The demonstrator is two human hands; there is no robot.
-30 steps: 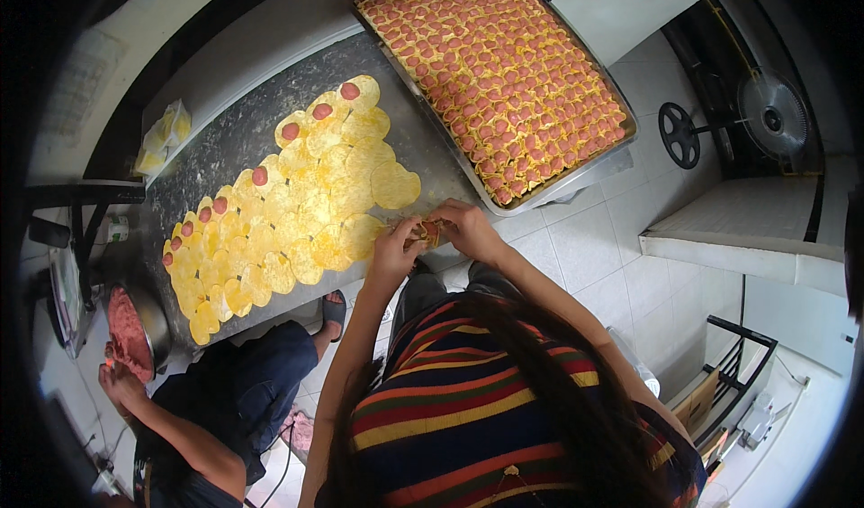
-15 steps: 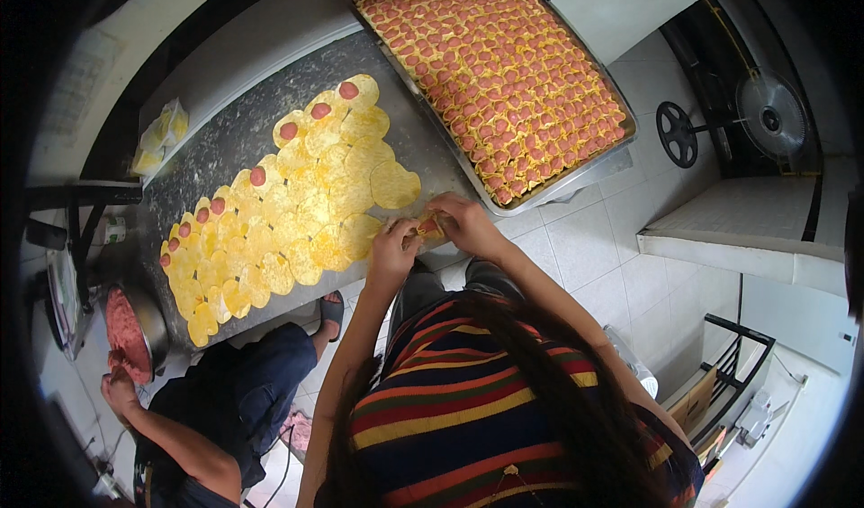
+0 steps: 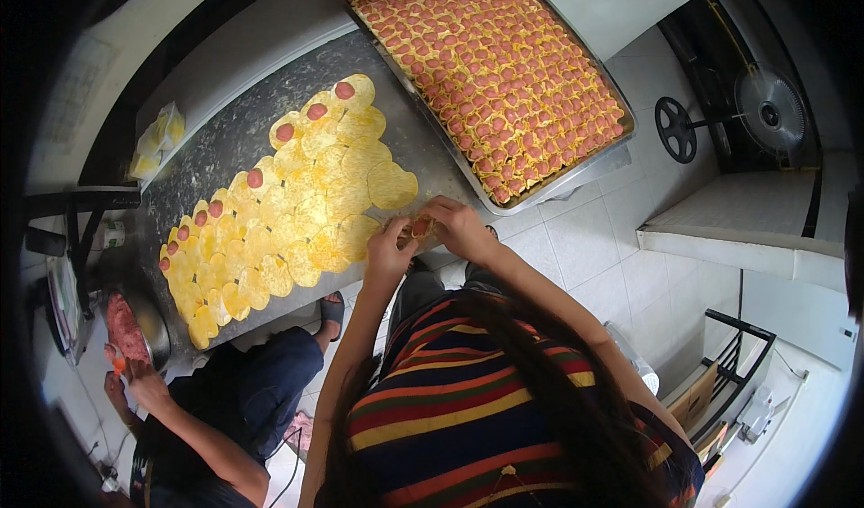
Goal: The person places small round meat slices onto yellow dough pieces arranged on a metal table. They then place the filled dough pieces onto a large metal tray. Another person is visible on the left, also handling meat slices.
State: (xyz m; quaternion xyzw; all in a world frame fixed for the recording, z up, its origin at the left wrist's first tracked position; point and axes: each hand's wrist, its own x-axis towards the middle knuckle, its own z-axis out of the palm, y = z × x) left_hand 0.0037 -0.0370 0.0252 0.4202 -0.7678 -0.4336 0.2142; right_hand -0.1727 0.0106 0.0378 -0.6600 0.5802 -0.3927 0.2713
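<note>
Yellow dough with a sausage piece (image 3: 416, 230) stays pinched between the left hand (image 3: 389, 247) and right hand (image 3: 459, 226), both closed on it. At eight o'clock, a co-worker's hand (image 3: 135, 377) has dropped below the bowl of pink filling (image 3: 126, 328), so wrapping carries on.

floor: white tiles (image 3: 621, 256) | right: fan (image 3: 769, 112), white ledge (image 3: 747, 238) | worktop: dark speckled (image 3: 225, 139)

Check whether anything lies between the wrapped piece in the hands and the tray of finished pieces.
Nothing visible does. The left hand and right hand hold the wrapped piece at the counter's edge, and only bare dark counter lies between it and the tray.
</note>
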